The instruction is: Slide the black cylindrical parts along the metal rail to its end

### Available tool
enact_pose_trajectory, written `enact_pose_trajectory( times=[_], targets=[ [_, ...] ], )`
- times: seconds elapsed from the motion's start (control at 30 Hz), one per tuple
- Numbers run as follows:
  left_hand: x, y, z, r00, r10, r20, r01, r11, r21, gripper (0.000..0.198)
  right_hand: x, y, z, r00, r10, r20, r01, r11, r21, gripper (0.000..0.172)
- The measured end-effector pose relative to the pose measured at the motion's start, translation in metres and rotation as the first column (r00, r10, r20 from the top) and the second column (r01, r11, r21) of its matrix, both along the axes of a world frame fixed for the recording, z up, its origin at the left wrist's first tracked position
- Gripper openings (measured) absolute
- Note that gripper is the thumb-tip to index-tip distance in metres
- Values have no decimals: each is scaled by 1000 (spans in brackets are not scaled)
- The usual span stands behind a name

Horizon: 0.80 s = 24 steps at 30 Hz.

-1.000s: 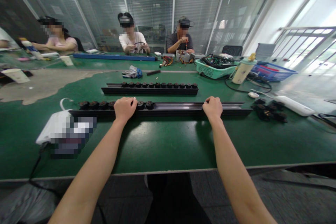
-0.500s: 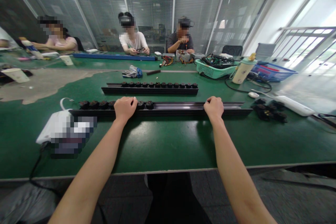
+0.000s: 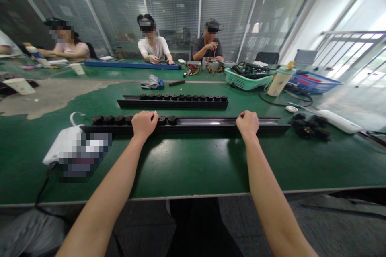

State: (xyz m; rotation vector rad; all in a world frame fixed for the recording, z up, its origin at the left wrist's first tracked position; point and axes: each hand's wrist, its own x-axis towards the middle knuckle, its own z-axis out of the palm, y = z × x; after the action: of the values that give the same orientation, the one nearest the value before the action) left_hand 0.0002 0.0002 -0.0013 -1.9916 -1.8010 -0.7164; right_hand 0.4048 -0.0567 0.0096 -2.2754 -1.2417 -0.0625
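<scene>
A long black channel rail (image 3: 208, 128) lies across the table in front of me. Round black socket-like pieces (image 3: 109, 119) sit in its left stretch, while the channel between my hands is mostly bare and shiny. My left hand (image 3: 145, 123) is closed over the rail among the round pieces, its fingers curled over the far side and partly hidden. Farther right along the same rail, my right hand (image 3: 248, 123) is closed on it too, its fingertips hidden behind the hand. Beyond lies a shorter black rail (image 3: 171, 104) with a row of similar round pieces.
Loose black pieces (image 3: 310, 126) lie off the rail's right end, beside a white power strip (image 3: 339, 121). A white box (image 3: 64, 144) and a blurred-out item are at left. Farther back stand a green basket (image 3: 249, 81), a bottle (image 3: 281, 82) and several people.
My right hand has shifted very slightly to the right. My left hand stays in place on the rail. Across the table, a person's hands have moved a little.
</scene>
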Motion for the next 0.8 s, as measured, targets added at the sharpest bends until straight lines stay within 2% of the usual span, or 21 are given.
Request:
enact_pose_trajectory(
  times=[0.8],
  targets=[
    [0,0,1,1000,6,6,-6,1000,-15,52,8,0,-2,999,-47,-14,47,999,14,30]
  ],
)
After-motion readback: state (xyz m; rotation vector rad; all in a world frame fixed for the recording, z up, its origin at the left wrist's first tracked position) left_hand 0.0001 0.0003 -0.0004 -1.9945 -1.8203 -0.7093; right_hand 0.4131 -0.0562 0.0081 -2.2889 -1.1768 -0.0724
